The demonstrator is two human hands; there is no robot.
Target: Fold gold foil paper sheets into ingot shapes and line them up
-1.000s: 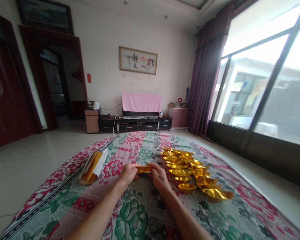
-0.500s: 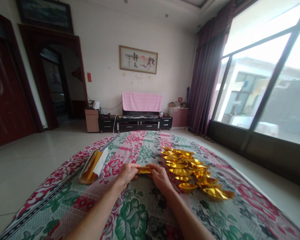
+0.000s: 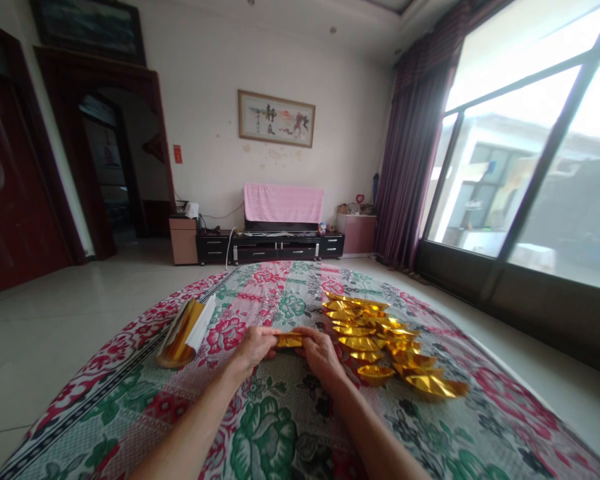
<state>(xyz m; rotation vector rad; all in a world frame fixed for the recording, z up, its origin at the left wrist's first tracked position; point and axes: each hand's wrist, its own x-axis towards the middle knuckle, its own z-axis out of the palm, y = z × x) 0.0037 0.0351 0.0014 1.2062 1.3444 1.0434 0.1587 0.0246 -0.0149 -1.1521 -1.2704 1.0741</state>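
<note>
A small folded strip of gold foil paper [image 3: 290, 341] is stretched level between my two hands, above the flowered cloth. My left hand [image 3: 256, 347] pinches its left end, fingers pressed together. At its right end my right hand [image 3: 320, 349] grips it in the same way. To the right of my hands, several shiny gold boat-shaped paper pieces [image 3: 375, 375] lie in overlapping rows. A stack of gold paper sheets [image 3: 188, 330] in a white wrapper rests to the left, on a round brown object [image 3: 176, 361] partly hidden beneath it.
The patterned cloth [image 3: 264, 437] covers a round surface in front of me. Beyond it stand a low black cabinet [image 3: 280, 250] and a pink cloth [image 3: 284, 203] draped over something. A large window [image 3: 500, 167] is on the right.
</note>
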